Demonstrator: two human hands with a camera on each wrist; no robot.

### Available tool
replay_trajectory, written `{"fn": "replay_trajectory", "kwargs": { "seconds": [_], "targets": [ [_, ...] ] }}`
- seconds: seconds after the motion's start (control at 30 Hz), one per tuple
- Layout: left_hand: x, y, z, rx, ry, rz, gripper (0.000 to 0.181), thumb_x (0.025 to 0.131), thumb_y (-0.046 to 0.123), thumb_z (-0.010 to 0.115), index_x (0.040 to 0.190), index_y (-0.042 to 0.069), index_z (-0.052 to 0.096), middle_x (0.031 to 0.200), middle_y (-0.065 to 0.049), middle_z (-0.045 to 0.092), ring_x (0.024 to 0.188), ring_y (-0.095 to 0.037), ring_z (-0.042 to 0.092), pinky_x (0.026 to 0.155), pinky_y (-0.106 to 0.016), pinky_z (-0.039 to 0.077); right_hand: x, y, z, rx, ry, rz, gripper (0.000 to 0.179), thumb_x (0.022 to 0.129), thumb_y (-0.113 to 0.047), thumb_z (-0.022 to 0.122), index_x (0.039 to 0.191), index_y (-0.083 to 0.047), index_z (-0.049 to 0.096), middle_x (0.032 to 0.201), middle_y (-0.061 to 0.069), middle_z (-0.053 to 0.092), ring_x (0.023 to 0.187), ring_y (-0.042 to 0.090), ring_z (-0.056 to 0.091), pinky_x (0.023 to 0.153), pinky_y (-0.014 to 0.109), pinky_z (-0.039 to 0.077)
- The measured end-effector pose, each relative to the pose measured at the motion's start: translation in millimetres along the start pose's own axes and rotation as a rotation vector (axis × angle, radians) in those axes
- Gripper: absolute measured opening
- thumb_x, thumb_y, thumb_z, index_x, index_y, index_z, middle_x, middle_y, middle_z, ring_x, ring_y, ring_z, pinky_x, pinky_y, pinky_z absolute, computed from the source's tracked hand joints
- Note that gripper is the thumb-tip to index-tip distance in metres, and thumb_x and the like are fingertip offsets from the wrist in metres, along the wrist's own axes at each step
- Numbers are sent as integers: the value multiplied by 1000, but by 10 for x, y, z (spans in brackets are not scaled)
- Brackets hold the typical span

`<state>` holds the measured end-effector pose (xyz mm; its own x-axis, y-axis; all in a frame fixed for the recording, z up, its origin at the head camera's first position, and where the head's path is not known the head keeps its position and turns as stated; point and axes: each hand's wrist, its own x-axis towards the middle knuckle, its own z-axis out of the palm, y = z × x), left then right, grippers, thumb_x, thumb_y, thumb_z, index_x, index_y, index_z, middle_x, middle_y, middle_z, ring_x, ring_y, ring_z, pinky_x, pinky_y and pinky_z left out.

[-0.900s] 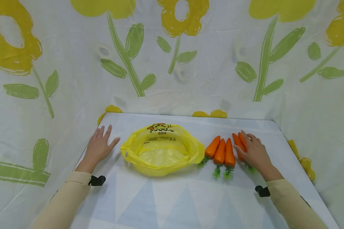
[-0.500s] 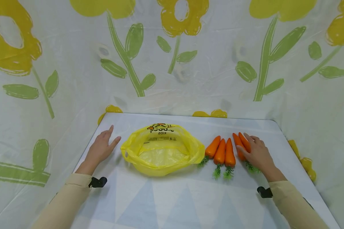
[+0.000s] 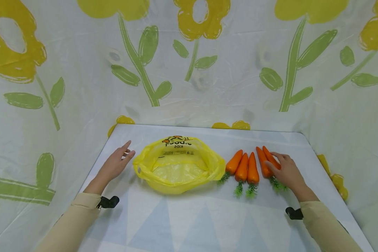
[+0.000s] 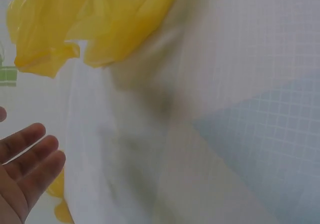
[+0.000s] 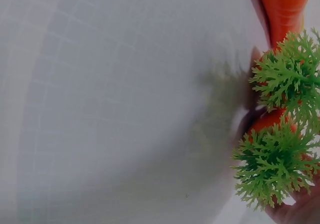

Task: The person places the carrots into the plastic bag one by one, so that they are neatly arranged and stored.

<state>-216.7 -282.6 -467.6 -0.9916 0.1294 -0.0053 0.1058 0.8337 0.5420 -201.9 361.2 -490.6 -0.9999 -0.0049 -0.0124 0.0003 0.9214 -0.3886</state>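
Observation:
My right hand (image 3: 288,172) is at the rightmost orange toy carrot (image 3: 270,156), its thumb on one side and its fingers on the other, pinching it. In the right wrist view, leafy green tops (image 5: 275,164) hide much of that hand (image 5: 302,209). A second carrot (image 3: 263,163) lies just left of the thumb. To the left, a yellow plastic bag (image 3: 176,187) stands with its mouth spread wide. My left hand (image 3: 113,164) hovers beside the bag with loosely extended fingers and holds nothing; the left wrist view shows its fingers (image 4: 37,169) below the bag (image 4: 120,29).
Three more carrots (image 3: 242,169) lie side by side between the bag and the right-hand pair, their green tops toward me. A pale cloth with blue triangles (image 3: 201,227) covers the table. Flower-printed curtains (image 3: 233,87) enclose the back and sides.
My right hand has shifted slightly right and narrowed its grip about the rightmost carrot, exposing more of the carrot beside it. My left hand has turned, with its fingers closer together.

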Motion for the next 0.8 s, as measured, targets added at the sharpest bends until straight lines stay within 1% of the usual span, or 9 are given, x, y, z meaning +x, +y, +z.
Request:
{"fn": "replay_trajectory", "kwargs": {
  "seconds": [0.07,0.2,0.33,0.43,0.5,0.63,0.7,0.8],
  "targets": [
    [-13,25,3,-23,-20,-7,80,105,61,35,163,8,19,141,-28,51,127,-46,51,102,-64,44,-3,3,-8,7,-9,5,76,102,-59,47,148,2,41,141,40,35,123,56,39,101,73,36],
    [-43,67,6,-53,-61,-16,76,106,58,37,163,10,20,142,-28,52,126,-45,53,101,-64,45,-22,10,-26,26,-22,6,77,103,-60,45,146,4,44,140,40,36,123,56,39,102,73,36],
    [-70,103,5,-75,-85,-10,72,108,53,40,162,9,23,138,-27,55,114,-41,62,97,-61,49,-37,36,-21,54,-31,6,74,105,-58,40,143,6,48,140,40,36,124,56,40,103,72,34],
    [-76,109,17,-83,-94,-11,72,107,53,41,162,8,25,136,-26,58,106,-37,66,95,-58,51,-40,56,-18,76,-49,23,75,107,-56,33,142,8,49,140,39,36,123,56,41,105,71,34],
    [-80,105,26,-87,-100,-12,73,107,54,41,161,9,26,135,-26,58,104,-35,67,94,-57,52,-40,66,-19,86,-65,39,76,108,-56,28,142,9,48,141,39,36,124,56,40,106,71,33],
    [-95,97,40,-97,-107,-3,72,106,54,42,161,10,26,134,-25,59,104,-33,67,92,-54,54,-36,83,-28,97,-87,47,75,109,-53,25,144,11,45,142,39,35,127,57,38,107,71,31],
    [-101,92,47,-100,-106,5,72,106,53,44,162,10,26,134,-24,59,105,-33,66,91,-53,55,-35,99,-28,103,-93,38,71,110,-50,25,144,10,45,142,39,35,128,57,38,107,71,30],
    [-102,86,58,-111,-108,14,72,106,52,46,162,11,26,134,-24,59,108,-34,64,90,-51,56,-46,122,-30,110,-97,25,64,111,-44,30,145,7,47,141,38,37,124,56,42,104,71,33]
  ]
}}
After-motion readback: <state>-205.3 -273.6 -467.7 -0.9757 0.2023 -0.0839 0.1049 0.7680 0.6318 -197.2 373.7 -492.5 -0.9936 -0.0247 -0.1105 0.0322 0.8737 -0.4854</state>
